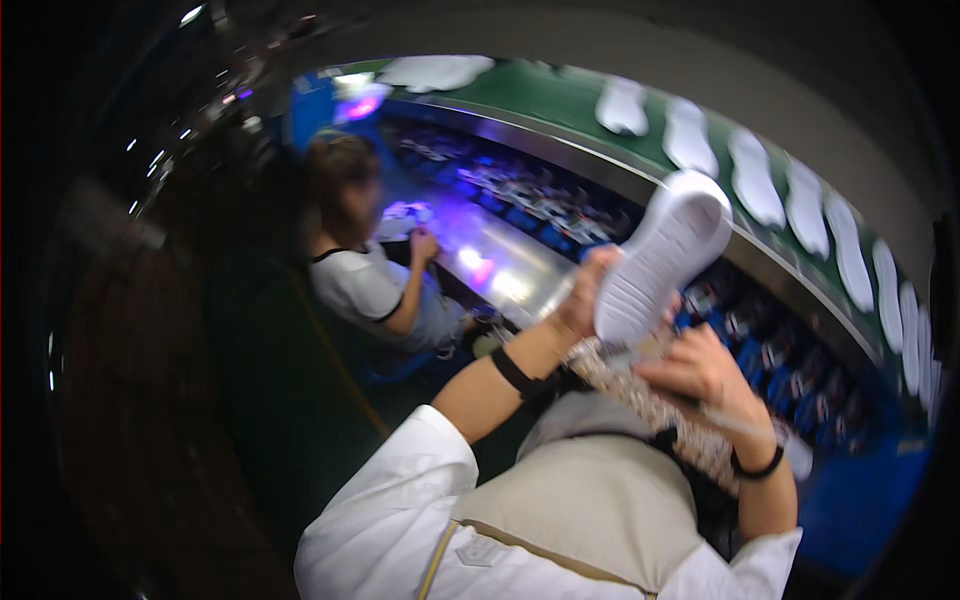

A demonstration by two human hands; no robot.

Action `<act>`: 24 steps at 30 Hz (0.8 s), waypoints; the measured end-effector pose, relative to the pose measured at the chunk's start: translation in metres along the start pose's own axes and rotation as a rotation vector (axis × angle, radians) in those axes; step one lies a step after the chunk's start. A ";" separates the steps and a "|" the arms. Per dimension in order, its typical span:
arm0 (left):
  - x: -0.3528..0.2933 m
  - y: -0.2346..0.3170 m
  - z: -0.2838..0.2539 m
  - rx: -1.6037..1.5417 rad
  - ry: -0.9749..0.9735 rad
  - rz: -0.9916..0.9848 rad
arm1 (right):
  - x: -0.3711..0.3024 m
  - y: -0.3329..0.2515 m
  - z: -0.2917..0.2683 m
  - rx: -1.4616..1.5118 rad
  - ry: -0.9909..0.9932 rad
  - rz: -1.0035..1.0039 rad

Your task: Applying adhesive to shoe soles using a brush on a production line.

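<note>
A white shoe sole [660, 265] is raised in front of me, its ridged face toward me and its narrow end tilted down. My left hand [583, 295] is closed around its left edge, with some fingertips showing past the right edge. Just below and right of the sole is my right hand [708, 375], smeared by motion, its fingers bent together. A thin, long, pale thing [735, 418] runs through that hand toward the sole's lower end; blur hides what kind it is.
A green conveyor belt [560, 98] curves across the back and right, carrying several white soles [755, 178]. Beneath it are blue racks [790, 375] of small parts. At left, a person [365, 265] sits by a metal table [510, 265] under purple light. A speckled surface [700, 450] lies below my hands.
</note>
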State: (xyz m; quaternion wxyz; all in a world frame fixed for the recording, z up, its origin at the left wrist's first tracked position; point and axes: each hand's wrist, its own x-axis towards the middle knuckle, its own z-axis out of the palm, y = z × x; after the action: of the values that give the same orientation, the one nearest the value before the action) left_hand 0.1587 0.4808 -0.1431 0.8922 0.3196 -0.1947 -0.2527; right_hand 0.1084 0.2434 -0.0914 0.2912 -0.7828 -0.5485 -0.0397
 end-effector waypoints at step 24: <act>0.008 -0.003 -0.046 -0.062 0.065 -0.398 | -0.015 0.008 -0.020 0.071 -0.046 0.078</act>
State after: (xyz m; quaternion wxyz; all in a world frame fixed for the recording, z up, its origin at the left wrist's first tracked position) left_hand 0.1870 0.4960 -0.1765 0.8399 0.3324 -0.0909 -0.4193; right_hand 0.1144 0.2191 -0.0839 0.3075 -0.7935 -0.5251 0.0092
